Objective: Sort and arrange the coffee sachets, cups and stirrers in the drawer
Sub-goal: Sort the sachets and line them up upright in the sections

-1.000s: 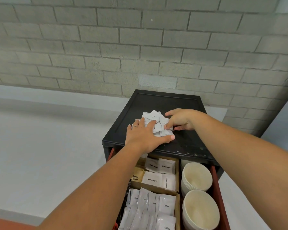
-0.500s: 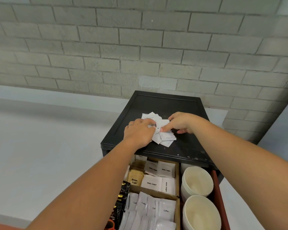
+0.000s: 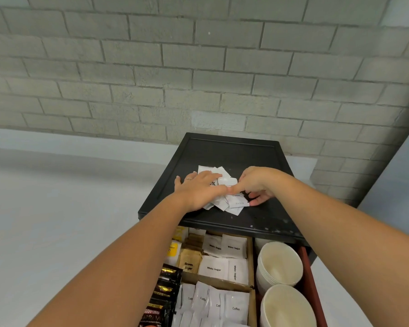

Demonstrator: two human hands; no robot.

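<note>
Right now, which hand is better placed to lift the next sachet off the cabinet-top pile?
Right, probably. The right hand pinches a sachet at the right edge of the pile. The left hand lies flat on the pile, pinning it, and would need regripping.

Break-room coffee station: drawer (image 3: 313,293) of sachets (image 3: 236,306), stacked cups (image 3: 279,263).

left grip (image 3: 198,190): flat, palm down, fingers straight | right grip (image 3: 255,185): fingers curled, thumb beneath, pinching | grips side by side
</note>
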